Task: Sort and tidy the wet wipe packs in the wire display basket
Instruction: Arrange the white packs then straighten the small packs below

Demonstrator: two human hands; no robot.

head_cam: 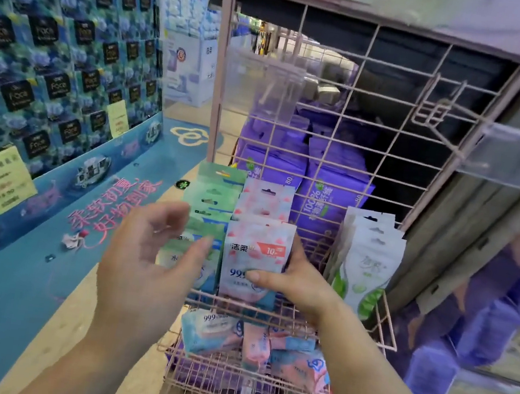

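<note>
A pink wire display basket (382, 324) holds upright rows of wet wipe packs. The front pink wet wipe pack (255, 246) of the middle row is gripped by my right hand (293, 281), thumb on its face and fingers behind. My left hand (149, 258) hovers in front of the green and blue packs (211, 203) on the left, fingers spread and relaxed, holding nothing. A row of white and green packs (368, 262) stands at the right. A lower wire basket (226, 379) holds several pink and blue packs (298, 366) lying loose.
The pink wire rack (347, 115) rises behind the basket with clear plastic tag holders (517, 159) on hooks. Purple bulk packs (328, 199) sit behind the mesh. A blue tissue display (57, 61) stands on the left, a grey wall at the right.
</note>
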